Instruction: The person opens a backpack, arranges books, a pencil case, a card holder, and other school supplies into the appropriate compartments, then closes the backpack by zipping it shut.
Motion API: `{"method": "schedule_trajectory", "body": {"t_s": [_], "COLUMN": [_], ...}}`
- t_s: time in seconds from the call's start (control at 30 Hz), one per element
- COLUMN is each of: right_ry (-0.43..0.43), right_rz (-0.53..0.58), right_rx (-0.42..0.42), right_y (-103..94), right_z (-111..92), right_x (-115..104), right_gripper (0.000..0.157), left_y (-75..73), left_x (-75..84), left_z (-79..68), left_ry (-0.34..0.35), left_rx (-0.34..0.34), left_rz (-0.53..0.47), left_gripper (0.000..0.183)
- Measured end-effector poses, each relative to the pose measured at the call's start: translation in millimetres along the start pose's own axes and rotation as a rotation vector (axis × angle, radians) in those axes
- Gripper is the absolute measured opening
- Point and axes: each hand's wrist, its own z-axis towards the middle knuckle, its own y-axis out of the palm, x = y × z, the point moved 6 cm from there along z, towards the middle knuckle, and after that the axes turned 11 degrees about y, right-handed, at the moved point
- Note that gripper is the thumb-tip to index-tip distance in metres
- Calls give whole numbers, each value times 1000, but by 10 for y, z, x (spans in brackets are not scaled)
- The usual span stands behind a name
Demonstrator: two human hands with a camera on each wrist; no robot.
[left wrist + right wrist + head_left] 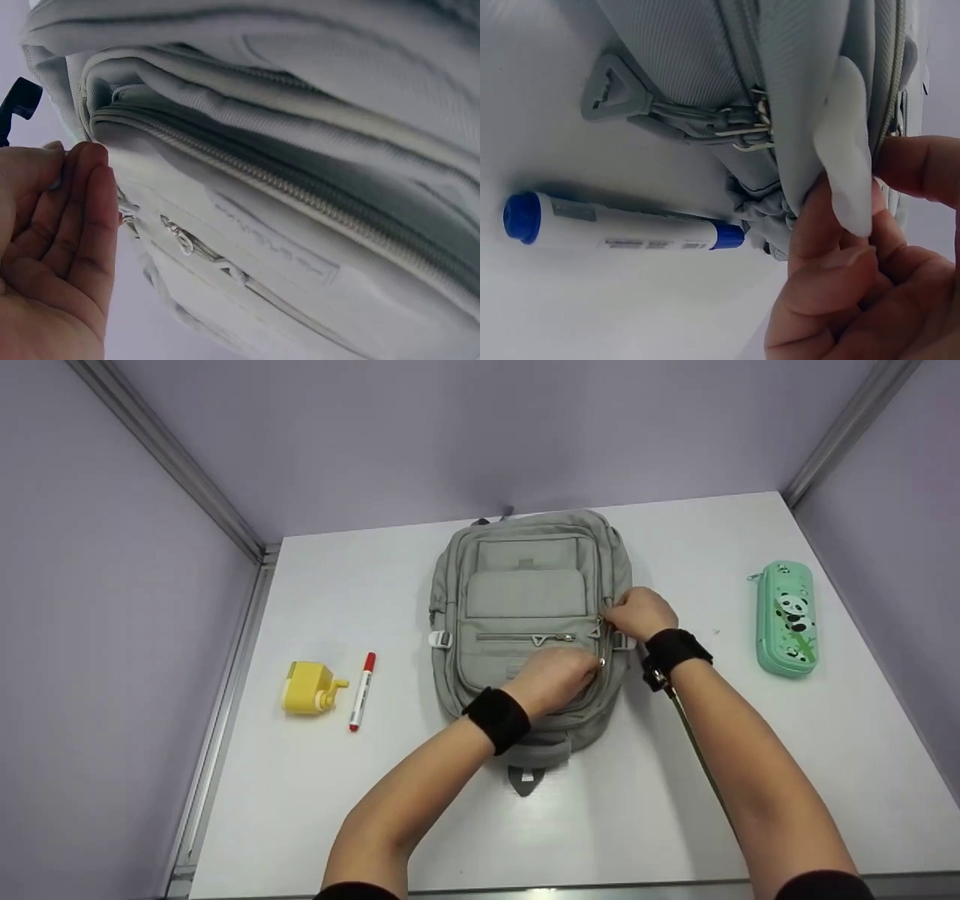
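A grey backpack (525,592) lies front side up on the white table. My left hand (551,679) reaches over its lower right front, thumb and fingers pinching a small metal zipper pull (602,662), mostly hidden by the fingers. In the left wrist view, an open zipper (300,191) runs along the pocket edge beside that hand (64,232). Farther up the same side, my right hand (645,615) pinches the fabric edge beside the zipper. A flat white piece (845,150) shows against those fingers in the right wrist view.
A red-capped marker (361,692) and a yellow pencil sharpener with a crank (307,688) lie left of the backpack. A green panda pencil case (787,619) is at right. Beside the bag lies a blue-capped marker (637,223) in the right wrist view.
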Motion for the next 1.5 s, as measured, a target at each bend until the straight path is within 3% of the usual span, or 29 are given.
{"method": "schedule_trajectory", "body": {"t_s": [0.27,0.5,0.63,0.87,1.17,1.33,1.5], "right_ry": [-72,-88,-81,-59,-75,-64,-73], "right_rz": [-175,-265,-258,-149,-121,-104,-90], "right_rx": [54,-40,-74,-132,-100,-90,-76], "right_y": [-65,13,113,188,139,132,137], "right_z": [-275,-553,-576,-522,-516,-518,-516], "right_x": [-64,-66,-63,-8,34,62,62], "right_gripper": [31,44,41,30,27,28,28], "left_y": [-11,-28,-34,-26,-78,-84,-105], "left_x": [-19,-19,11,72,154,193,191], "left_z": [54,89,79,46,-176,-320,-470], "left_ry": [-64,-93,-106,-132,-79,-40,-33], "left_rx": [25,17,16,-13,-22,1,37], "left_rz": [43,64,85,34,5,-61,-62], "left_gripper": [13,19,23,24,11,16,17]}}
